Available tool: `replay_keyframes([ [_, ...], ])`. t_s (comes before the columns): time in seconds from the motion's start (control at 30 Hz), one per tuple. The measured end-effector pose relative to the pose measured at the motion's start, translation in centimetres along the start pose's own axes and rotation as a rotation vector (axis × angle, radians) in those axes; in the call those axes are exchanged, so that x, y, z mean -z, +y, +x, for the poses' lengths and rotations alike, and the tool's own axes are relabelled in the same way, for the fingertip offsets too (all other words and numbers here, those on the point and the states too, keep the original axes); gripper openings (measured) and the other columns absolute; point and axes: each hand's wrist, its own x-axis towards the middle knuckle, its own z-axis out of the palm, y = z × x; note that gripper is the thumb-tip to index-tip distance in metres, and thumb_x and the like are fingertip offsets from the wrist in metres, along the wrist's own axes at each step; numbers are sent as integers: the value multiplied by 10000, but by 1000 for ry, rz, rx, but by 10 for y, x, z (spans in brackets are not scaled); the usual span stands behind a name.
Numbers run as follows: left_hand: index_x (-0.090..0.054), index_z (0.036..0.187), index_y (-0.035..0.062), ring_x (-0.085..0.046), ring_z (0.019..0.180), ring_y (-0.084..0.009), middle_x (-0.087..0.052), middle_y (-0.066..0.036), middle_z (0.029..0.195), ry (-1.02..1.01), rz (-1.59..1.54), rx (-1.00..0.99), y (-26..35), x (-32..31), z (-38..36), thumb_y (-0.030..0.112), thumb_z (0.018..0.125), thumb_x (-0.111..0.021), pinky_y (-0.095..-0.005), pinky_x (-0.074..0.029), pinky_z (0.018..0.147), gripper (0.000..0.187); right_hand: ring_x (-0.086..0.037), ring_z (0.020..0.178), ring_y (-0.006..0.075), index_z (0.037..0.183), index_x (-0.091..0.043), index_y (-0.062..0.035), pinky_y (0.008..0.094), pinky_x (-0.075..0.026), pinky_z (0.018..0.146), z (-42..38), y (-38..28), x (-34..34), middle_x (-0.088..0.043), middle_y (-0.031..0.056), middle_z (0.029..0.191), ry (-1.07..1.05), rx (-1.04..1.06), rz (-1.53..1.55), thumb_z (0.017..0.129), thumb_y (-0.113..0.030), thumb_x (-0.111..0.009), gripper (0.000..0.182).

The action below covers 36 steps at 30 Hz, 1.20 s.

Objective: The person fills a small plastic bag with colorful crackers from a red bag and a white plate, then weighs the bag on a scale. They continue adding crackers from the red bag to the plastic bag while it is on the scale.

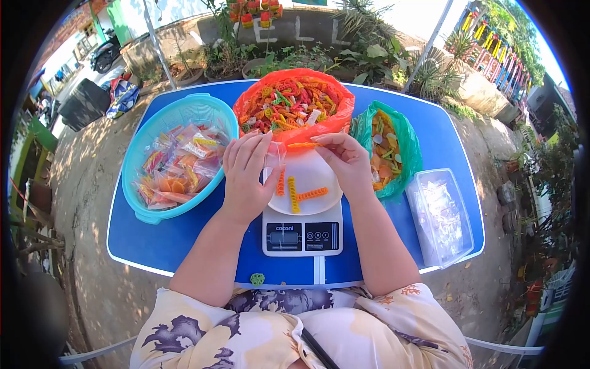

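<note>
My left hand [246, 175] is closed around a small clear plastic bag [275, 156] above the left side of a white plate [326, 175]. In my right hand [348, 163], thumb and fingers pinch an orange snack piece [301, 146], its tip close to the bag. Below them, two orange spiral snacks [312, 194] and a longer yellow spiral snack [293, 195] lie on the plate. The plate rests on a white kitchen scale [303, 252], whose display I cannot read. Behind my hands stands a red plastic bag [341, 98] full of mixed coloured snacks.
On the blue table [246, 264], a turquoise basket [132, 154] with filled packets stands left. A green plastic bag [410, 157] of orange and yellow snacks and a clear container [439, 218] of plastic packets stand right. One green snack [257, 279] lies near the front edge.
</note>
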Motion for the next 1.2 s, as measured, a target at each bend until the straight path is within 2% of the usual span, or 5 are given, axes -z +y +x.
replay_keyframes([
  [0.23, -565, 1378, 37, -516, 1269, -318, -584, -120, 1297, -16, -23, 1, 2, -2, -1, 158, 801, -793, -478, -338, 1125, 632, -679, 1019, 145, 1139, -703, -8, 262, -549, 923, 1, -2, 2, -702, 65, 1104, -14, 117, -81, 925, 46, -678, 222],
  [0.43, -549, 1403, 34, -523, 1259, -312, -579, -120, 1308, -27, -28, 13, 2, -3, -3, 190, 787, -819, -465, -356, 1107, 691, -701, 920, 135, 1102, -700, -1, 260, -568, 883, -1, -9, 4, -711, 55, 1007, 47, -68, 145, 922, 26, -703, 182],
  [0.83, -574, 1383, 26, -561, 1173, -252, -589, -73, 1216, -49, -42, -13, 6, -2, -4, 312, 777, -833, -474, -331, 1102, 719, -567, 811, 70, 1030, -721, -40, 240, -453, 741, -11, -23, -15, -701, -7, 923, -16, 126, -401, 851, -46, -798, 195],
  [1.13, -566, 1398, 23, -571, 1151, -245, -592, -72, 1212, -55, -79, -21, 10, -4, -7, 267, 747, -857, -481, -327, 1109, 754, -595, 890, 179, 1011, -754, -76, 310, -500, 811, -17, -23, -34, -719, 19, 929, -7, 251, -443, 816, -66, -796, 200],
  [1.2, -566, 1400, 24, -571, 1149, -242, -595, -71, 1210, -49, -82, -22, 9, -5, -7, 256, 752, -854, -479, -324, 1112, 746, -598, 922, 210, 992, -756, -89, 339, -491, 849, -11, -20, -29, -711, 24, 939, -109, 473, -605, 829, -83, -781, 165],
])
